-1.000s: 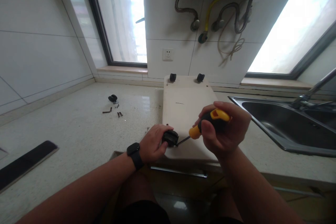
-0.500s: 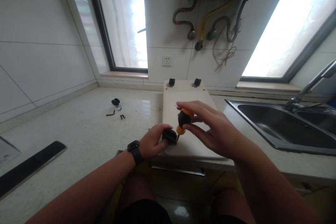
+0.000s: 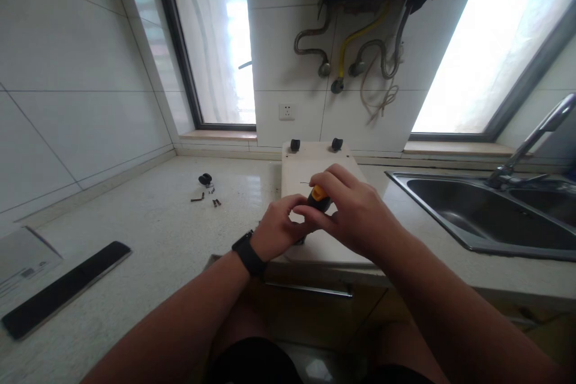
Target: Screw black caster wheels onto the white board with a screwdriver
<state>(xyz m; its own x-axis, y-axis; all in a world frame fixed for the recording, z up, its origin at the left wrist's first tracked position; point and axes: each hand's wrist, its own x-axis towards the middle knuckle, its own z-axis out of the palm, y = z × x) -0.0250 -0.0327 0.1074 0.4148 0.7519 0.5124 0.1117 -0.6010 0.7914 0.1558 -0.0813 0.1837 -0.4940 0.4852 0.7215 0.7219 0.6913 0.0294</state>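
Observation:
My right hand point(image 3: 346, 198) is closed round the yellow and black handle of a screwdriver point(image 3: 318, 197), which stands above a white board point(image 3: 330, 249). My left hand point(image 3: 285, 222), with a black watch on its wrist, has its fingers curled round the lower part of the same screwdriver, close against the right fingers. Beneath the left hand a bit of a black caster wheel point(image 3: 300, 241) shows at the board's near end; the rest of it and the screwdriver's tip are hidden. At the board's far end stand two black casters, a left one point(image 3: 295, 144) and a right one point(image 3: 336, 144).
On the counter to the left lie a loose black caster point(image 3: 205, 179), several screws point(image 3: 216, 203) and a small hex key point(image 3: 197, 198). A long black strip point(image 3: 67, 288) lies farther left beside a white box point(image 3: 27, 258). The steel sink point(image 3: 468, 210) is at the right.
My left hand has moved from the near caster up to the screwdriver. The right hand has shifted slightly right and changed its hold on the handle. The view has tilted up a little.

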